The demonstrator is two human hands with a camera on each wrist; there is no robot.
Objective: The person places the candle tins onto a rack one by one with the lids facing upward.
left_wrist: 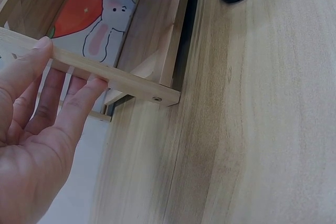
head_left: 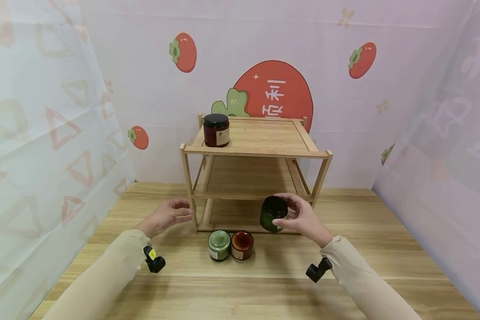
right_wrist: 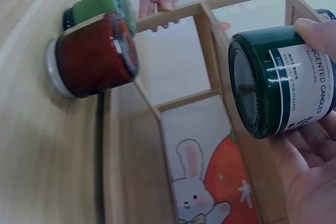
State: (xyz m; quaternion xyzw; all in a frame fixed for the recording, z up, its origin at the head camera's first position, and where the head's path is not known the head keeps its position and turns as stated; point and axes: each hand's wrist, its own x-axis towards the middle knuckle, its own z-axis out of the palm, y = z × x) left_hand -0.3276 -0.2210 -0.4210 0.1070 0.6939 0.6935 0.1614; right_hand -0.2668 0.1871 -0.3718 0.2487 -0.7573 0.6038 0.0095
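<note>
My right hand (head_left: pixel 300 218) grips a dark green scented candle jar (right_wrist: pixel 262 77) around its side, thumb on one side and fingers beneath, before the lower part of the wooden shelf rack (head_left: pixel 256 153). The jar is tilted, with its white label showing in the right wrist view. With thumb and fingertips my left hand (left_wrist: pixel 42 124) holds the rack's front left post (left_wrist: pixel 121 77). On the table before the rack, a light green jar (head_left: pixel 219 244) and a red-brown jar (head_left: pixel 242 245) stand side by side.
A dark red-brown jar with a black lid (head_left: pixel 216 130) stands at the left of the rack's top shelf. Below are a middle shelf (head_left: pixel 248 178) and a bottom shelf (head_left: pixel 236 213). Printed cloth walls (head_left: pixel 144 80) enclose the wooden table (head_left: pixel 224 293) at the back and sides.
</note>
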